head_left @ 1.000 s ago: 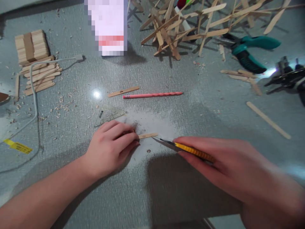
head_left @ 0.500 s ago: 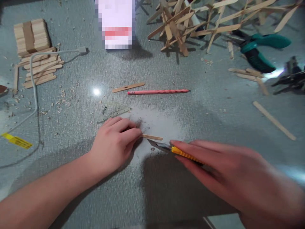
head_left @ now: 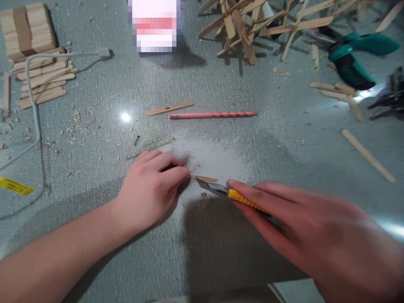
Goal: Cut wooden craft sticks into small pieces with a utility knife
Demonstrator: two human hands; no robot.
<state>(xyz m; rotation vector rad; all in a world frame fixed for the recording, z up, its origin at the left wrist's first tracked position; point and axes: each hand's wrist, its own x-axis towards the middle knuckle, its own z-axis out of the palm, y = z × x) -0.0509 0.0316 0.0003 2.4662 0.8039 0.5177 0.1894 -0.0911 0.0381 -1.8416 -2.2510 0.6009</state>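
Note:
My left hand (head_left: pixel 158 187) is closed on a wooden craft stick (head_left: pixel 206 179), pressing it to the table; one end pokes out to the right of the fingers. A yellow utility knife (head_left: pixel 246 201) is gripped in my right hand (head_left: pixel 312 227). Its blade tip lies at the stick's near edge, close to my left fingertips; whether it cuts into the wood I cannot tell. A clear set square (head_left: pixel 148 139) rests just beyond my left hand. Farther off lie a pink pencil (head_left: pixel 211 115) and a stick with a small dark slot (head_left: pixel 170 108).
Stacked craft sticks (head_left: pixel 41 82) and a white cable (head_left: pixel 37 113) are at the left. A glued stick structure (head_left: pixel 243 29) stands at the back, with green-handled pliers (head_left: pixel 352 63) to its right. A single stick (head_left: pixel 368 155) lies right. Pale dust (head_left: pixel 211 153) covers the middle.
The view has shifted slightly, so the table items sit higher in the picture. Both hands keep their holds, and the knife blade stays near the stick.

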